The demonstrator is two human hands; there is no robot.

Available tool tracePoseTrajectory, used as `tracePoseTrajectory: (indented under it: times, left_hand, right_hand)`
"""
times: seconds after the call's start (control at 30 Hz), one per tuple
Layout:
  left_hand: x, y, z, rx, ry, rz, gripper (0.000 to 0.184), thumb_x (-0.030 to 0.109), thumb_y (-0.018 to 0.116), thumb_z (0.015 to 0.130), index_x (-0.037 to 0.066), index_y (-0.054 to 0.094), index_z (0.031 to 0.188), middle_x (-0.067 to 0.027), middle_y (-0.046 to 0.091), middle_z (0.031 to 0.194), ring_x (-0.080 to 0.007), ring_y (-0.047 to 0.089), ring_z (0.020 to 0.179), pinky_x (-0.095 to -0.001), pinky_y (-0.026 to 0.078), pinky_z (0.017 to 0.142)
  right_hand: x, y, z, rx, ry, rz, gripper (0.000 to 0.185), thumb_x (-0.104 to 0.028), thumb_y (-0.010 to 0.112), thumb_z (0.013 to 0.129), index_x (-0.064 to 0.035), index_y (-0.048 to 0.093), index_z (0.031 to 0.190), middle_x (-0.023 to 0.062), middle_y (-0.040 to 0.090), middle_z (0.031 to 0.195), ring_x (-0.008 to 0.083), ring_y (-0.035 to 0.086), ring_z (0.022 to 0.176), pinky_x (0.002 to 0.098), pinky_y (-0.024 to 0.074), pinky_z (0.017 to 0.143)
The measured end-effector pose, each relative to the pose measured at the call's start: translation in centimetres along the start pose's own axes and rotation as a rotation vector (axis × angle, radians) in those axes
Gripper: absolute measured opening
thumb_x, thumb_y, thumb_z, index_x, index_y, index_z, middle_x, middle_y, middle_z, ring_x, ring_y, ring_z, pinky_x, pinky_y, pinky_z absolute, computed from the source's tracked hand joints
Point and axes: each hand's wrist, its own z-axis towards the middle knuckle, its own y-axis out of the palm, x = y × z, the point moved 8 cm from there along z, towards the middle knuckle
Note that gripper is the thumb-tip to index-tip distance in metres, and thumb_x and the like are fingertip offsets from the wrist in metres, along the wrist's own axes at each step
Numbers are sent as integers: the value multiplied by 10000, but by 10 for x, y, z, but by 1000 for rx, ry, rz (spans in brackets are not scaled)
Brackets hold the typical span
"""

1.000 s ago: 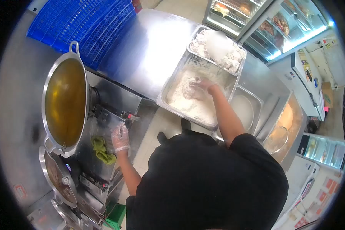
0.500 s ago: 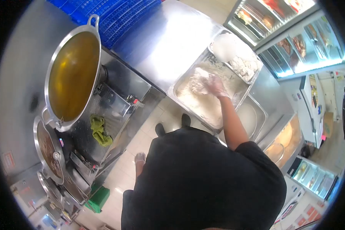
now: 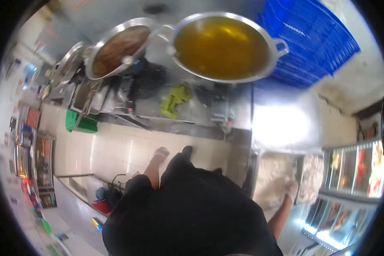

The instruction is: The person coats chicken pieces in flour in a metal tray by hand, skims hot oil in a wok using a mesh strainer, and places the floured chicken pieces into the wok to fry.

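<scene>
My right hand (image 3: 291, 187), in a clear plastic glove, is at the right side of a metal tray of white flour (image 3: 271, 173), close to the wall between it and a second container. That container holds flour-coated pieces (image 3: 311, 177). Motion blurs the right fingers, so their grip does not show. Away from my body, over the tiled floor, hangs my gloved left hand (image 3: 160, 153). It is nearest to the stove counter's front edge and touches nothing visible; its fingers are too small and smeared to read.
A wide pan of yellow oil (image 3: 224, 47) stands on the stove counter, beside a pan of reddish-brown contents (image 3: 121, 49). A green cloth (image 3: 177, 100) lies on the counter. Blue crates (image 3: 307, 42) stand at the back right. Lit display fridges (image 3: 358, 168) are at the far right.
My view has swung left toward the stove, so the flour tray now sits at the lower right. My right hand has shifted from mid-tray toward the container of coated pieces.
</scene>
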Motion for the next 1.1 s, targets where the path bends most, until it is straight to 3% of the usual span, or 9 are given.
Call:
tracePoseTrajectory:
  times: [0.3, 0.53, 0.67, 0.73, 0.83, 0.9, 1.0, 1.03, 1.1]
  left_hand:
    - [-76, 72, 12, -20, -17, -121, 179, 199, 567, 852, 154, 713, 945, -88, 690, 1006, -283, 645, 996, -434, 510, 859]
    - [-208, 99, -10, -23, -41, -112, 331, 310, 720, 789, 127, 723, 1064, -113, 697, 1092, -272, 645, 1073, -425, 515, 923]
    - [-265, 89, -59, -389, -231, -137, 283, 248, 731, 750, 147, 723, 1014, -78, 698, 1081, -253, 656, 1054, -387, 535, 887]
    - [-280, 87, -87, -401, -230, -116, 203, 251, 645, 791, 174, 721, 963, -47, 690, 1085, -233, 666, 1020, -375, 544, 834]
    - [-309, 74, -109, -262, -528, -324, 297, 226, 719, 766, 142, 725, 1050, -93, 684, 1175, -244, 635, 1131, -364, 542, 901]
    - [-322, 80, -92, -352, -418, -264, 455, 268, 680, 796, 163, 648, 1237, -104, 596, 1337, -255, 546, 1266, -368, 489, 992]
    - [-345, 51, -77, 660, -318, 163, 416, 300, 567, 857, 147, 550, 1244, 15, 611, 1211, -178, 522, 1210, -355, 437, 977]
    - [-336, -7, -92, 421, -296, 113, 439, 300, 564, 862, 144, 552, 1272, -29, 534, 1388, -196, 468, 1312, -357, 408, 1042]
    - [-383, -22, -59, 487, -477, -1141, 390, 307, 613, 855, 151, 574, 1211, -21, 519, 1231, -166, 480, 1126, -328, 401, 911]
  right_hand:
    - [-98, -165, -28, 320, -37, 242, 231, -171, 668, 827, 14, 647, 964, 193, 658, 809, 379, 648, 818, 454, 500, 732]
    - [-393, -358, -9, 315, -76, 198, 645, -276, 759, 845, 51, 477, 1325, 238, 557, 1302, 343, 547, 1216, 399, 443, 1013]
    - [-641, -436, -16, 300, -464, 549, 595, -263, 760, 848, -8, 488, 1311, 158, 575, 1227, 244, 602, 1077, 397, 479, 935]
    - [-757, -450, -21, 103, -611, 638, 608, -271, 749, 858, -16, 477, 1337, 158, 546, 1281, 264, 549, 1176, 392, 442, 1003]
    - [-919, -465, -56, 515, -1054, 234, 467, -357, 679, 888, -22, 592, 1202, 202, 571, 1205, 375, 543, 1137, 442, 425, 1000]
    - [-1021, -468, -81, 220, -1249, 366, 374, -286, 677, 875, 0, 610, 1107, 227, 590, 1117, 387, 567, 1085, 447, 441, 932]
    - [-1128, -435, -107, 125, -1302, 381, 364, -261, 722, 847, 18, 630, 1063, 231, 638, 1059, 401, 611, 1018, 462, 467, 903]
    - [-1162, -412, -109, 100, -1374, 326, 345, -241, 711, 852, 18, 631, 1066, 234, 635, 1089, 399, 611, 1038, 460, 469, 915]
    - [-1214, -366, -112, 31, -1437, 277, 304, -195, 683, 863, 18, 632, 1074, 240, 632, 1129, 393, 612, 1070, 456, 474, 933]
